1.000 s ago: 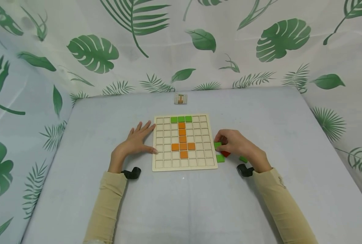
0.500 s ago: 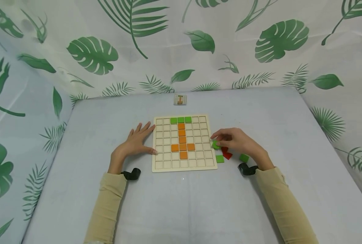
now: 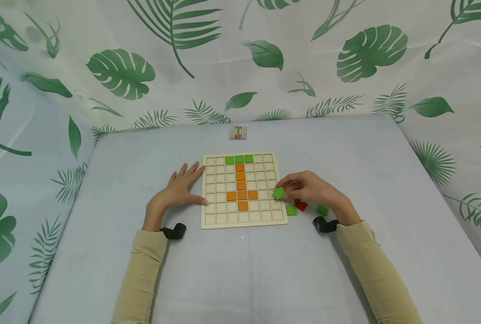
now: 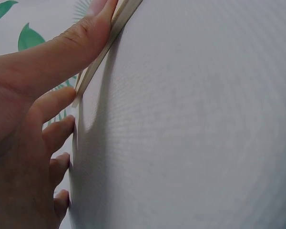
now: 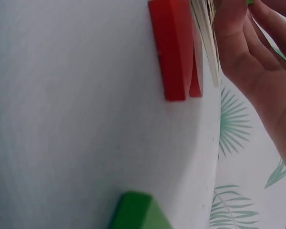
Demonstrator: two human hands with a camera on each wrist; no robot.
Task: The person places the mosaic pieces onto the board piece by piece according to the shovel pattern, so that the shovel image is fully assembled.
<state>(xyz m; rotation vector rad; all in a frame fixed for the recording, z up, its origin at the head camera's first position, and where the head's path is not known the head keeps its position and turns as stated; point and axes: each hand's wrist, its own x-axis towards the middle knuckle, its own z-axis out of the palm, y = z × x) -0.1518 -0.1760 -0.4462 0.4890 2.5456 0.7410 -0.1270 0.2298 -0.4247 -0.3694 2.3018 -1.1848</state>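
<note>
At the right edge of the grid board [image 3: 222, 219], the right hand [image 3: 311, 186] pinches a green tile [image 3: 278, 194] askew; best squared up before lowering. The left hand [image 3: 179, 185], fingers spread and holding nothing, usefully braces the left edge.

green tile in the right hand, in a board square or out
Out: the right hand pinches the green tile askew over the right edge of the board.

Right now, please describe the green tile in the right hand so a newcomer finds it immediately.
Find the pale gridded board on the table, then follow its right edge to the right hand. That hand pinches the green tile. It alone is held; two other green tiles lie right of the board, and three more green tiles sit in its far row.
</note>
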